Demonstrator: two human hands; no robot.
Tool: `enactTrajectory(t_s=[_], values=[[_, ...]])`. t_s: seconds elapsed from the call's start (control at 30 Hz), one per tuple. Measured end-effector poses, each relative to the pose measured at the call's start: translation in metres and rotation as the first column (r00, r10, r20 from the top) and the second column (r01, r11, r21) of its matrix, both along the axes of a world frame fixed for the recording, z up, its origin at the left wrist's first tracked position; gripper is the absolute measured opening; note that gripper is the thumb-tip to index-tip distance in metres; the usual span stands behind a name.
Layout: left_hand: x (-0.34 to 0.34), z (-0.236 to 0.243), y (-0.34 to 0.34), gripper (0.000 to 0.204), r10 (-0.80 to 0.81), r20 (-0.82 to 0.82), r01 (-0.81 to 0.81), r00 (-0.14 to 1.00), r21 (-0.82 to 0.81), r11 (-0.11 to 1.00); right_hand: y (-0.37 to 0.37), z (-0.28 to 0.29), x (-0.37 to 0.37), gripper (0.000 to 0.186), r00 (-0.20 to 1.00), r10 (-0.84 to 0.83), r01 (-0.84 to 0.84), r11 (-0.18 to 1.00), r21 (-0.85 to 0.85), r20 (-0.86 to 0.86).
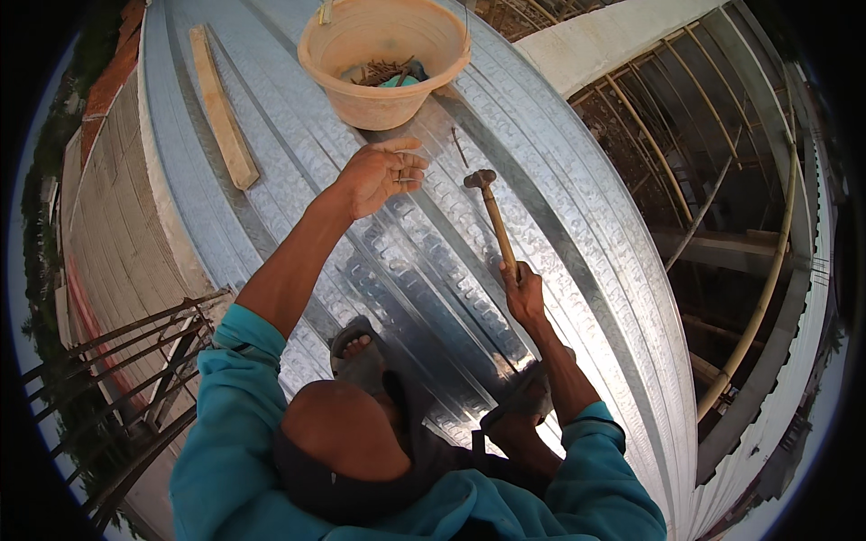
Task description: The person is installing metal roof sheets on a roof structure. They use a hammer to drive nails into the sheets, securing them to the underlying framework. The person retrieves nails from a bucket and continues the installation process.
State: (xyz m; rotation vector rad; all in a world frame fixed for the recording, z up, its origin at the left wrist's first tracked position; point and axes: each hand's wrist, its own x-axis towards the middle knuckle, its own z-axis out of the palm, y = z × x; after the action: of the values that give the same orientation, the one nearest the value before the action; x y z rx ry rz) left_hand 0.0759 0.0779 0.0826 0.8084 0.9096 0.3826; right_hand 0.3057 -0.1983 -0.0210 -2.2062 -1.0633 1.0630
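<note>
My right hand [525,299] is closed round the lower end of a wooden-handled hammer [496,219]. The hammer's head points away from me, just above or on the ribbed metal roofing sheet [397,279]. Just beyond the head is a thin rusty nail or rod [458,146]; whether it stands in the sheet or lies on it, I cannot tell. My left hand [383,178] is held out over the sheet, fingers stretched and apart, with nothing visible in it. It is close to the near side of an orange plastic bucket [383,101]. Inside are rusty nails [379,72] and something turquoise.
A wooden plank [221,108] lies along the sheet at the far left. My sandalled foot [358,356] rests on the metal. On the right the roof edge drops to a dark opening with bamboo poles [758,316]. Rebar rods [135,352] stick out at the left.
</note>
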Motion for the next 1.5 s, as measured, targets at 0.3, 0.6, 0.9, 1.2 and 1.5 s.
enactTrajectory(t_s=[0.3, 0.6, 0.9, 1.2, 1.5], values=[[0.001, -0.061, 0.003, 0.033, 0.091, -0.052, -0.085, 0.994, 0.108, 0.991, -0.002, 0.005, 0.005, 0.056, 1.000, 0.022, -0.022, 1.000, -0.019, 0.000], [0.011, -0.108, 0.015, 0.019, 0.380, -0.594, 0.422, 0.709, 0.789, 0.447, 0.020, 0.014, -0.002, 0.054, 0.996, 0.085, -0.085, 0.996, 0.021, -0.003], [0.015, -0.138, 0.009, 0.018, 0.532, -0.616, 0.450, 0.580, 0.787, 0.421, 0.032, 0.023, -0.010, 0.050, 0.995, 0.102, -0.102, 0.995, 0.004, -0.003], [0.018, -0.131, 0.007, 0.016, 0.475, -0.672, 0.512, 0.568, 0.740, 0.436, 0.051, 0.026, -0.014, 0.050, 0.988, 0.156, -0.156, 0.987, 0.043, 0.009], [0.017, -0.124, 0.008, 0.073, 0.431, -0.734, 0.521, 0.525, 0.677, 0.519, 0.095, 0.056, -0.047, 0.042, 0.966, 0.225, -0.249, 0.944, 0.218, 0.129]])
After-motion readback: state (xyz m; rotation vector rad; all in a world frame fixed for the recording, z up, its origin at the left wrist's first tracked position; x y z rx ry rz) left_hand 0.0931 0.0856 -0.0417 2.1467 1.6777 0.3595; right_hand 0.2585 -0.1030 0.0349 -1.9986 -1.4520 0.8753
